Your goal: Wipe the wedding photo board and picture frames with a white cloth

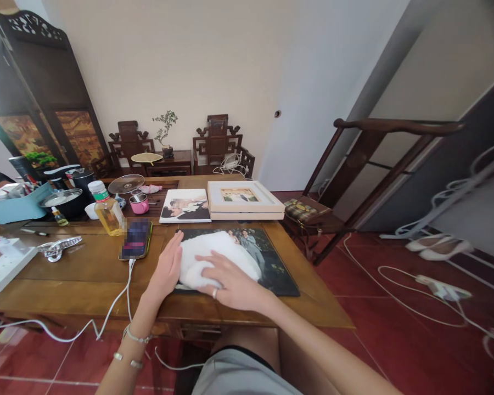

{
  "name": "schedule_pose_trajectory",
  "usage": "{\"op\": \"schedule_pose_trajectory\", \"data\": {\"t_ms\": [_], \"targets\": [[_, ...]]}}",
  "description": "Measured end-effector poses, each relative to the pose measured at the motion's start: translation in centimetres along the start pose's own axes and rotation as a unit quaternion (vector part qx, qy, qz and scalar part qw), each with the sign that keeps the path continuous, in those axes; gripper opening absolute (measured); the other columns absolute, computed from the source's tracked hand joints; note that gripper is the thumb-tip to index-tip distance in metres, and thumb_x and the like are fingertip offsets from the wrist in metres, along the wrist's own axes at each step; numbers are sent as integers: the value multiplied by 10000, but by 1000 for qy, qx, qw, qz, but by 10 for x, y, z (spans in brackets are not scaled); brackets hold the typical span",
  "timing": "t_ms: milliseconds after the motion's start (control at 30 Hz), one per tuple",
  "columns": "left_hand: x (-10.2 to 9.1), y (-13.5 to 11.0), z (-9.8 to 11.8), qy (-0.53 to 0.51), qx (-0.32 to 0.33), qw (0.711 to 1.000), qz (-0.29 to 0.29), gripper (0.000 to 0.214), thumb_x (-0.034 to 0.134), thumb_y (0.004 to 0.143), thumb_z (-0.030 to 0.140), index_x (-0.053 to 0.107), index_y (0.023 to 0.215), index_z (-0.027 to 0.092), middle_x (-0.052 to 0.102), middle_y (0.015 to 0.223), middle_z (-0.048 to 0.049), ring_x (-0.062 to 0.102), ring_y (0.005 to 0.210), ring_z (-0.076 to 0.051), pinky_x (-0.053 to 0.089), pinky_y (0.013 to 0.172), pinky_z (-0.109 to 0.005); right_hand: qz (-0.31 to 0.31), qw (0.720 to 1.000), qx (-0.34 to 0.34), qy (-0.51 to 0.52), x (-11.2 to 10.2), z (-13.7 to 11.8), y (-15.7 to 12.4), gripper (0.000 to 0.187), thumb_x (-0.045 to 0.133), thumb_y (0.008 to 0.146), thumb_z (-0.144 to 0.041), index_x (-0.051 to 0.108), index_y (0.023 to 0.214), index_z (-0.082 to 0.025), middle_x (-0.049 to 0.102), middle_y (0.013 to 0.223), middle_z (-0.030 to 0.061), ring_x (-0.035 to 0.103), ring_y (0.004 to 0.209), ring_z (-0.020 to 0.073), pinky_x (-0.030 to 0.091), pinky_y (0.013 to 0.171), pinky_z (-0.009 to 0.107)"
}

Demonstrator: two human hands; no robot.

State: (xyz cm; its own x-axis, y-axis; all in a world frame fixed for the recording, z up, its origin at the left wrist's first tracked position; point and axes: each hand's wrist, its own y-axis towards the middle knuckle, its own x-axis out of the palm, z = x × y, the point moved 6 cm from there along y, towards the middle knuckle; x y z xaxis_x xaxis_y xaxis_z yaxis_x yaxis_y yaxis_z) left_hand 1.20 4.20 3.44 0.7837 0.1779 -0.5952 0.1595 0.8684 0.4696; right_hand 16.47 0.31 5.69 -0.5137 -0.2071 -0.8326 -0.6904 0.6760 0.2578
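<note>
A dark photo panel [278, 269] showing two people lies flat on the wooden table in front of me. A folded white cloth [230, 247] covers its left and middle parts. My right hand [226, 280], with a ring on one finger, rests on the cloth, its thumb and fingers closed round a bunched fold. At the panel's left edge is my left hand [169, 263], held on its side with the fingers stretched out along the cloth's edge. It grips nothing that I can see. Part of the panel's picture is hidden under the cloth.
Behind the panel are a white photo block [185, 206] and stacked framed pictures [247, 200]. To the left lie a charging phone [135, 240], a bottle [107, 211], a pink cup [139, 204] and a power strip [8, 266]. A wooden chair [370, 142] stands right.
</note>
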Motion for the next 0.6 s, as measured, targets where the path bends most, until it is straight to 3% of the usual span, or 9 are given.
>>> {"op": "schedule_pose_trajectory", "data": {"t_ms": [100,167,267,367,500,600], "targets": [[0,-1,0,3,2,1000,-6,538,208,973,414,423,1361,109,438,1431,-126,367,1351,-202,268,1143,-409,-29,999,-24,34,-1,-15,-6,128,571,867,-309,661,867,-219,606,1254,89,437,1272,222,201,1128,413],[2,-1,0,14,0,1000,-14,533,221,971,412,422,1363,111,440,1429,-123,372,1348,-198,275,1142,-397,-33,998,1,49,-6,-9,-18,155,550,875,-333,658,860,-222,615,1241,80,450,1261,235,233,1114,413],[7,0,-1,44,-9,998,-43,512,273,964,393,459,1335,95,452,1418,-137,389,1339,-201,280,1141,-380,-31,994,86,65,-13,18,-39,236,509,878,-403,658,901,-221,600,1255,94,375,1315,285,298,1067,451],[13,0,-3,77,-9,994,-76,476,330,951,357,494,1303,80,440,1424,-153,395,1336,-214,290,1137,-389,18,984,166,63,-23,52,-54,308,489,860,-472,654,909,-217,610,1223,114,340,1326,333,307,1036,492],[14,-1,-4,98,6,992,-85,447,348,944,314,492,1307,97,434,1429,-143,394,1336,-212,311,1127,-401,124,969,193,94,-39,80,-40,349,475,842,-511,598,700,-216,680,870,75,554,1063,336,364,964,481],[15,-1,-4,103,16,991,-88,425,351,941,294,516,1287,109,469,1403,-139,400,1332,-217,328,1117,-420,157,958,204,126,-43,88,-8,376,432,862,-506,600,726,-199,674,838,64,597,907,297,429,878,453]]}}
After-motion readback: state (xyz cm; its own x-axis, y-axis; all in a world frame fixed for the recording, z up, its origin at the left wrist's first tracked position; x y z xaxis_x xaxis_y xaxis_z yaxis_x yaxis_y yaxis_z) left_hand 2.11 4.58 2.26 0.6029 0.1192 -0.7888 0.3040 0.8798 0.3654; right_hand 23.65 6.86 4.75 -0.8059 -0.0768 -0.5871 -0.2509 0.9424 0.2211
